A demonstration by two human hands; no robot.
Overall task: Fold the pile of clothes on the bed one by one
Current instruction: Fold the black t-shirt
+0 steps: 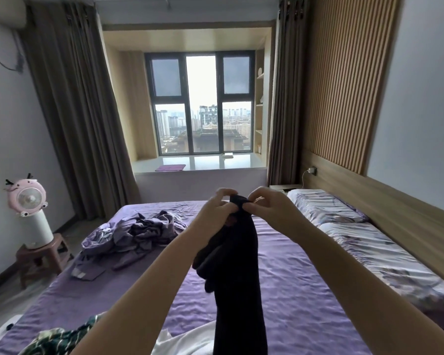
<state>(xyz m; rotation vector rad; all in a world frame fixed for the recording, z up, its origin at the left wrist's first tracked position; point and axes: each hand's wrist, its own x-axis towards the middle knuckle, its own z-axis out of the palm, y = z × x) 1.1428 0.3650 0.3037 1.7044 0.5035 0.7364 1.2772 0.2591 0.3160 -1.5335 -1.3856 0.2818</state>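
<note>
— Where is the dark garment [237,265] hanging?
— Centre frame, over the bed [292,290]. The left hand [217,211] and right hand [269,208] are both pinching its top edge.
— Handling?
— Probably light and limp; gripping the corners is looking wisest.

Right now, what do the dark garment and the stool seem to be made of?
Dark garment: soft matte knit or jersey, probably; it hangs limp and bunches where both hands, left hand and right hand, pinch its top edge. Stool: looks like moulded plastic, brownish red with a slight sheen, though painted wood cannot be ruled out.
</note>
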